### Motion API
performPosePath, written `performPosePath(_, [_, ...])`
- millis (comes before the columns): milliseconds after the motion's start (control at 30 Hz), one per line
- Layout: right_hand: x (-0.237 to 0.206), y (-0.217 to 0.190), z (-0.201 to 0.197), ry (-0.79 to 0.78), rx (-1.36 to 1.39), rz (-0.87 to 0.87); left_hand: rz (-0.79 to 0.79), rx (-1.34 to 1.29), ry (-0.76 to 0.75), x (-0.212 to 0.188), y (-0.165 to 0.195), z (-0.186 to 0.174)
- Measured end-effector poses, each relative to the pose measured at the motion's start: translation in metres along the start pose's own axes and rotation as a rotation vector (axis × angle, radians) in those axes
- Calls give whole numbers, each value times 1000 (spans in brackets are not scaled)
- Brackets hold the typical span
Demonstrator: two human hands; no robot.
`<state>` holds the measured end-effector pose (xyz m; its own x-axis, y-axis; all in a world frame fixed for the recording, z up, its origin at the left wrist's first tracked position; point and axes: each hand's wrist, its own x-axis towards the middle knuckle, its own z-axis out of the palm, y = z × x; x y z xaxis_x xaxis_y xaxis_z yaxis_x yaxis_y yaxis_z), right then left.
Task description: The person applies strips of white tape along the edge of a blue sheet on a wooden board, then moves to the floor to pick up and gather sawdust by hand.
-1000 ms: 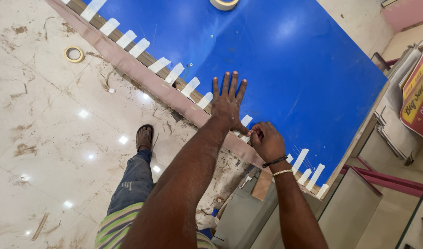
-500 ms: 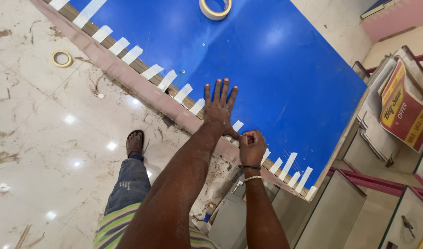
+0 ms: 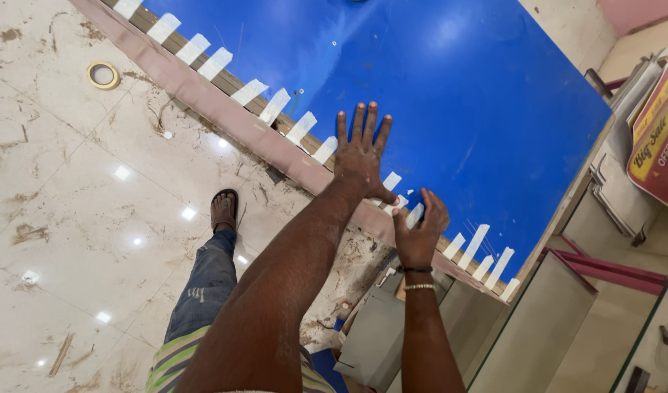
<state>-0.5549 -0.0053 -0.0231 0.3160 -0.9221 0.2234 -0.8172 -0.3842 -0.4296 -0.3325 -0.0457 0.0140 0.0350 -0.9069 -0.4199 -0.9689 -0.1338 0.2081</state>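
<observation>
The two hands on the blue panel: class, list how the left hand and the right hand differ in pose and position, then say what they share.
The left hand lies flat, fingers spread, on the blue panel; the right hand is cupped at the panel's edge by a white tape strip. The left hand reaches farther onto the panel than the right hand. The right wrist wears bands; the left wrist is bare. Both are bare and touch the panel.

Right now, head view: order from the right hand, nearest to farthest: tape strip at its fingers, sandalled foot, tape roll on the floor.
From the right hand:
1. White tape strip, at its fingers on the blue panel's edge.
2. Sandalled foot, left, on the floor.
3. Tape roll, far upper left on the floor.
</observation>
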Motion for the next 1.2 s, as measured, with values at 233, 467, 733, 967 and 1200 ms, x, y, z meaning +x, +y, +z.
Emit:
performPosePath(233, [7, 0, 9, 24, 5, 188, 32, -31, -14, 4, -1, -1])
performPosePath(467, [37, 6, 27, 155, -28, 379, -3, -38, -115, 12, 3, -15])
performPosePath(733, [36, 14, 20, 211, -29, 323, 17, 52, -198, 8, 6, -30])
performPosePath(967, [34, 2, 20, 257, -114, 266, 89, 105, -310, 10, -1, -52])
performPosePath(1200, [102, 15, 42, 353, -240, 471, 115, 63, -276, 7, -8, -52])
